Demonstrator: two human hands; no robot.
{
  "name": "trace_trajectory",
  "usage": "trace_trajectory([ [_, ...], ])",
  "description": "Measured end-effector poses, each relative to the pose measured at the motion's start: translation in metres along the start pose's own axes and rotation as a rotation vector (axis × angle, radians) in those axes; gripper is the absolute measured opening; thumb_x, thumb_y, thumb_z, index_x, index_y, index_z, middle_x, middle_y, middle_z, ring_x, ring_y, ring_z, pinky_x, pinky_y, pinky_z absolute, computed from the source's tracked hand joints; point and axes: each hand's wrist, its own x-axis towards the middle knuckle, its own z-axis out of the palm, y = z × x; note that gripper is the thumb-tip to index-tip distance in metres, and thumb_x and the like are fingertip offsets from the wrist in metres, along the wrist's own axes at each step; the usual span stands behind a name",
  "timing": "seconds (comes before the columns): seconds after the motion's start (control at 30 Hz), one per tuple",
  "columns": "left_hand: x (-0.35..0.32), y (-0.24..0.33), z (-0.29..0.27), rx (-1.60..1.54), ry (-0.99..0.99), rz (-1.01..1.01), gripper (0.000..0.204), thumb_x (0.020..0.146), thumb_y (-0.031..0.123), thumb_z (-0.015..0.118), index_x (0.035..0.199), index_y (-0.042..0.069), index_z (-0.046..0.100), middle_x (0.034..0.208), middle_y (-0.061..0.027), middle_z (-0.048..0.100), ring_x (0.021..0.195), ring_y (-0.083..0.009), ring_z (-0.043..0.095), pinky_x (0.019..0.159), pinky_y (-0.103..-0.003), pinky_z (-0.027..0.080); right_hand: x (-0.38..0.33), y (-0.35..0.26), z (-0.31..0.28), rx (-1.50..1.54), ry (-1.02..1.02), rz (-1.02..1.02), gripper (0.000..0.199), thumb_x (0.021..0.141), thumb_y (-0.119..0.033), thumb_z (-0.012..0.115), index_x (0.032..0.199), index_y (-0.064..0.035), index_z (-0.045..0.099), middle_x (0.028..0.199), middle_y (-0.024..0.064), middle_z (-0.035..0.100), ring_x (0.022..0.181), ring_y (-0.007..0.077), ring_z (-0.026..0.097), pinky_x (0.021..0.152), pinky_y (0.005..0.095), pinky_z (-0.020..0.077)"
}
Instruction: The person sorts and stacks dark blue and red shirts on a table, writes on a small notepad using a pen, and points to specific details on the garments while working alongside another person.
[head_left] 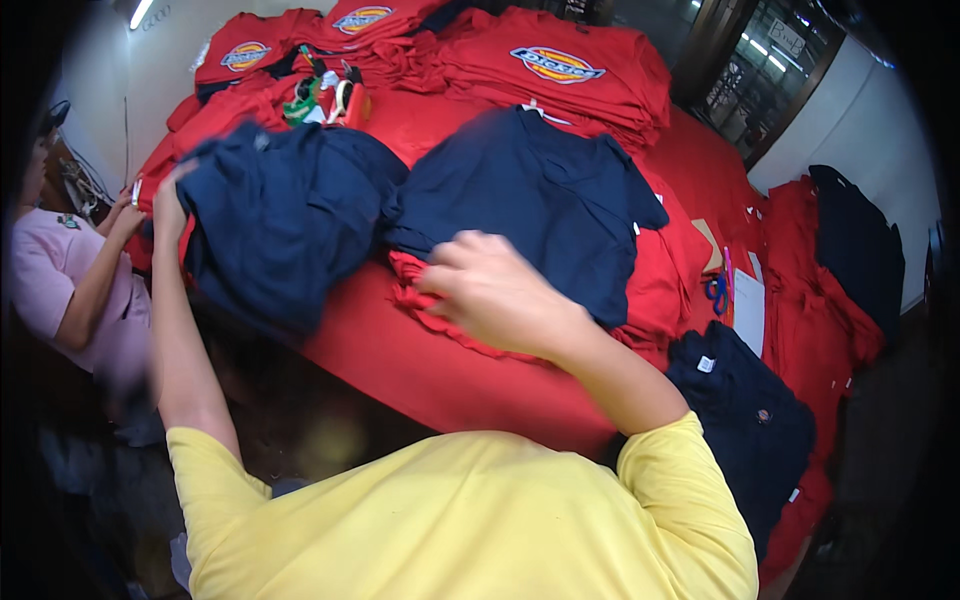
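And there's the bunched navy garment (290, 205), just left of the spread navy shirt (540, 180), the left hand (171, 207) apparently closed on its outer edge, though blur hides the fingertips! The right hand (490, 285) is at the spread navy shirt's near-left edge, half-curled; can't tell whether it pinches anything. Looks like a one-handed shifting step, and the next move seems to call for a clean right-hand hold.
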Motion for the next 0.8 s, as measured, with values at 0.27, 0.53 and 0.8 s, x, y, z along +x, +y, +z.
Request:
trace_trajectory([
  [0.27, -0.051, 0.030, 0.054, -0.138, -0.348, -0.147, 0.054, 0.076, -0.008, 0.039, 0.128, -0.006, 0.051, 0.123, -0.0230, 0.059, 0.117, -0.0294, 0.056, 0.102, -0.034, 0.039, -0.170, 0.067, -0.012, -0.130, 0.248, 0.569, 0.017, 0.076, -0.008, 0.069, 0.088, -0.0007, 0.060, 0.093, 0.0096, 0.055, 0.090, 0.0270, 0.052, 0.079, 0.0338, 0.0440],
  [0.53, -0.054, 0.284, 0.085, 0.079, -0.221, 0.451, 0.037, 0.078, 0.002, 0.058, 0.115, 0.003, 0.059, 0.125, -0.0164, 0.056, 0.121, -0.0313, 0.050, 0.106, -0.038, 0.036, -0.128, 0.069, -0.036, 0.008, 0.422, 0.538, 0.012, 0.083, 0.001, 0.055, 0.092, -0.0019, 0.062, 0.088, 0.0107, 0.058, 0.083, 0.0220, 0.059, 0.074, 0.0311, 0.0468],
  [0.8, -0.119, 0.332, 0.224, -0.028, -0.669, 0.571, 0.057, 0.075, 0.016, 0.074, 0.130, 0.022, 0.056, 0.150, -0.0116, 0.028, 0.140, -0.0328, 0.026, 0.114, -0.051, 0.022, -0.140, 0.058, -0.040, -0.024, 0.444, 0.651, 0.011, 0.082, -0.007, 0.063, 0.089, 0.0008, 0.059, 0.080, 0.0155, 0.060, 0.077, 0.0314, 0.061, 0.070, 0.0374, 0.0482],
])
